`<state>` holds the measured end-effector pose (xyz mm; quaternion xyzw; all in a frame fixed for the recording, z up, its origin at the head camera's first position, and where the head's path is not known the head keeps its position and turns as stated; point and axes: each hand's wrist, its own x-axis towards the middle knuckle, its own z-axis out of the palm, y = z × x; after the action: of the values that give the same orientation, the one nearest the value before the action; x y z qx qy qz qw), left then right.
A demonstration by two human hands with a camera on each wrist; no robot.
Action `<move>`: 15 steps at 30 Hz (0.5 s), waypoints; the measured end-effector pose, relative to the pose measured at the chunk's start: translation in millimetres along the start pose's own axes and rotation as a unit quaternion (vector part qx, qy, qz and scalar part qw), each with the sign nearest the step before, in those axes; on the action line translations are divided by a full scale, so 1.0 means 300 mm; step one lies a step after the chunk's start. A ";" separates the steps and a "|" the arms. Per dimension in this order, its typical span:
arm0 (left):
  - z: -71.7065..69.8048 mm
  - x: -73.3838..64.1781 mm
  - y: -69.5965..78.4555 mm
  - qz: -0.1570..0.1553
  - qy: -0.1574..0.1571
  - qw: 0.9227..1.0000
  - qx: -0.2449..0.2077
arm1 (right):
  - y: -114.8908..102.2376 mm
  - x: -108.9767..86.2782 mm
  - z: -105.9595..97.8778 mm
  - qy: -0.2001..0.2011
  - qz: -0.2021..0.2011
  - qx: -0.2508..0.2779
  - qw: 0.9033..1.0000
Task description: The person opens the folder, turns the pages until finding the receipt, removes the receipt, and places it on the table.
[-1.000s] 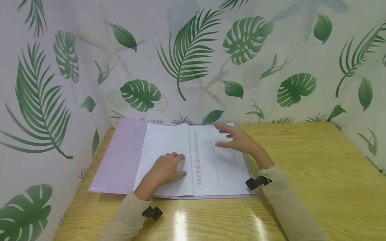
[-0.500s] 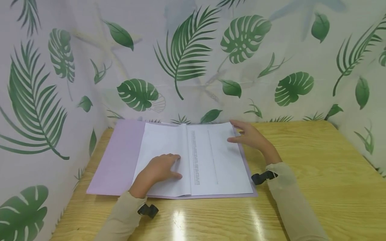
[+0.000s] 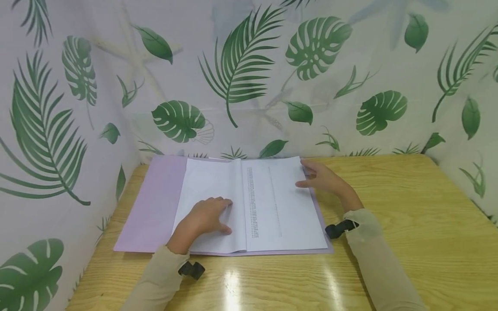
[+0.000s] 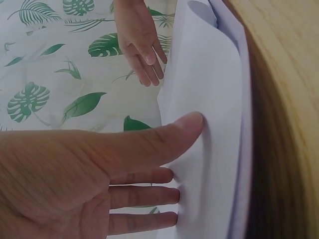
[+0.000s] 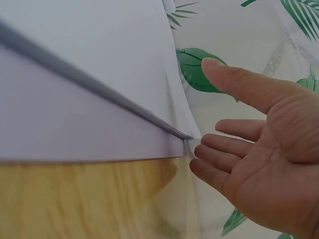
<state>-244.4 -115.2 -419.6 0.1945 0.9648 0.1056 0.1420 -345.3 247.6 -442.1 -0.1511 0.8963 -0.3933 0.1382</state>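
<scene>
A lavender folder [image 3: 151,207] lies spread on the table, holding white sheets. Its left page [image 3: 208,179] looks blank, while the right page [image 3: 297,220] bears columns of small print. On the left page rests my left hand [image 3: 204,218]; in the left wrist view its thumb and fingertips [image 4: 172,195] touch the paper. My right hand [image 3: 326,178] is at the top right corner of the right page. Seen from the right wrist, the fingers [image 5: 227,154] are extended beside the corner of the page stack [image 5: 99,94], with the thumb apart.
The wooden table [image 3: 408,224] extends right of the folder and in front of it. Behind and at both sides stands a leaf-patterned cloth wall [image 3: 249,77], close to the folder's far edge. Dark bands [image 3: 341,229] sit at both wrists.
My right hand has moved right, from over the right page to its top right corner. My left hand has stayed on the left page with little movement.
</scene>
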 end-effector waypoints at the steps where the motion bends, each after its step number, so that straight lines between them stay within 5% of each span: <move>1: 0.001 0.000 0.000 0.001 0.001 1.000 0.001 | 0.002 0.001 0.002 -0.001 0.004 -0.004 1.000; 15: 0.021 0.015 -0.010 -0.002 -0.003 1.000 -0.004 | 0.012 0.000 0.006 -0.011 -0.014 -0.010 1.000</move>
<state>-247.6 -115.1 -427.2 0.1924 0.9643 0.1083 0.1463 -345.1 248.7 -446.0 -0.1689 0.8964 -0.3848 0.1407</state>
